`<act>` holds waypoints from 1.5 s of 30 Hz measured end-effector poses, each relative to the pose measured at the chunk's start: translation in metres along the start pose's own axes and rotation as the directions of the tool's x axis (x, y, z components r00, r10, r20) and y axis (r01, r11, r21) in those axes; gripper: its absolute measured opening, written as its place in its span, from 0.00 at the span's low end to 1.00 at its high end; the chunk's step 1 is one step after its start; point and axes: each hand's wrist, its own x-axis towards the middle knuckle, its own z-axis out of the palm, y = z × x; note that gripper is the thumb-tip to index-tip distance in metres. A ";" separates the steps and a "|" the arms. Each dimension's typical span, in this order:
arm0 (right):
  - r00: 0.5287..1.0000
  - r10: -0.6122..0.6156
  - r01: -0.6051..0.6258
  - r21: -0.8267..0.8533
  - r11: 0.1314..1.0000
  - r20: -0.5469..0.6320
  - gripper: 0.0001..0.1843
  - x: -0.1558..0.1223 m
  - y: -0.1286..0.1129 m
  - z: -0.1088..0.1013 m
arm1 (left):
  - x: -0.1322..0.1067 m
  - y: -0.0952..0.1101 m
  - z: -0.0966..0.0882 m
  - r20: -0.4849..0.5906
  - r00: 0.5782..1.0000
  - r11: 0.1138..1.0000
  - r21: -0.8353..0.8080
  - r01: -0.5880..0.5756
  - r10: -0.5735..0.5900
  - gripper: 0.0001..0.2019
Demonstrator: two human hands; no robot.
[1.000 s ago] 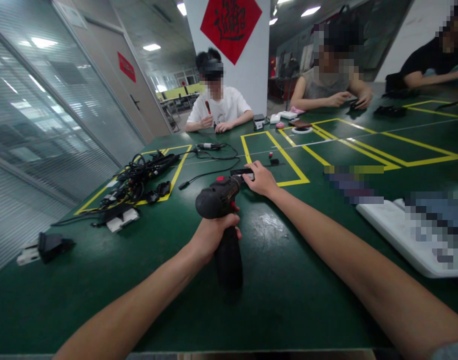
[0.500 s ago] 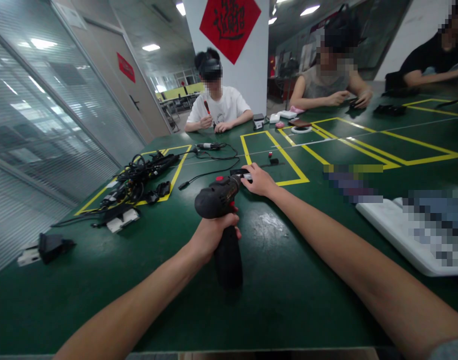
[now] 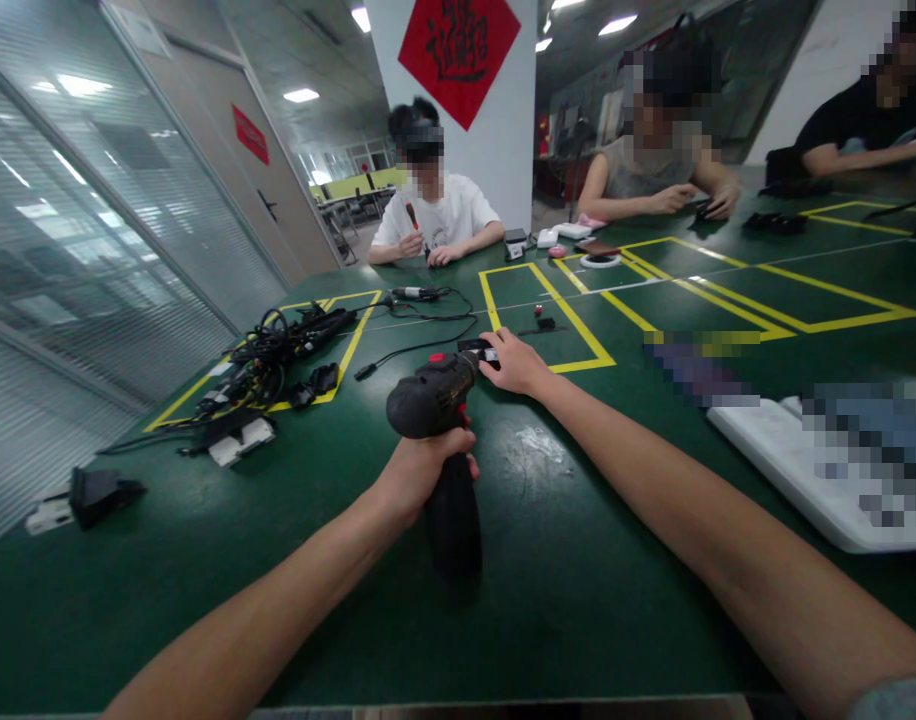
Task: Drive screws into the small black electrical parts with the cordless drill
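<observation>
The left hand (image 3: pixel 428 475) is closed firmly around the grip of a black cordless drill (image 3: pixel 435 398), which has a matte moulded-plastic body, rounded housing and red detailing. Its thick, dark battery base (image 3: pixel 454 530) extends below the fist. The drill's nose points forward toward the right hand (image 3: pixel 512 362), which is partly curled. Its fingertips (image 3: pixel 490 352) touch a flat black piece with a silver end (image 3: pixel 473 346) at the nose; whether it is gripped cannot be determined.

Both hands are above a glossy green tabletop (image 3: pixel 578 610) with a scuffed pale patch (image 3: pixel 537 445) just right of the drill. Ahead of the right hand lies a yellow-taped rectangle (image 3: pixel 582 366), containing a small black strip (image 3: pixel 546 325). Farther left lies a tangled bundle of black cables (image 3: pixel 278 340). A white slab (image 3: pixel 803 480) lies well right of the right hand.
</observation>
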 end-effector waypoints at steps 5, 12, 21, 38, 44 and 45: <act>1.000 0.002 -0.002 0.020 1.000 0.000 0.28 0.001 0.002 0.001 | 0.000 0.000 0.000 0.002 1.000 1.000 -0.011 -0.011 0.011 0.12; 1.000 0.006 -0.006 0.034 0.999 0.001 0.27 0.001 0.003 0.001 | 0.000 0.000 0.001 -0.001 1.000 1.000 -0.009 -0.013 0.013 0.12; 1.000 0.018 -0.018 0.058 0.998 -0.011 0.25 0.001 0.004 0.003 | 0.000 -0.001 -0.001 -0.002 1.000 1.000 -0.012 -0.010 0.010 0.11; 0.996 0.089 -0.089 0.112 0.990 0.004 0.26 0.002 0.006 0.005 | 0.000 0.000 -0.001 0.030 0.999 1.000 0.009 -0.026 0.026 0.09; 0.996 0.091 -0.091 0.111 0.990 0.004 0.26 0.002 0.007 0.007 | 0.001 0.000 -0.001 0.036 0.999 0.999 0.026 -0.042 0.041 0.08; 0.996 0.089 -0.088 0.113 0.990 0.002 0.26 0.002 0.008 0.007 | 0.001 -0.001 -0.001 0.037 0.998 0.999 0.030 -0.042 0.041 0.08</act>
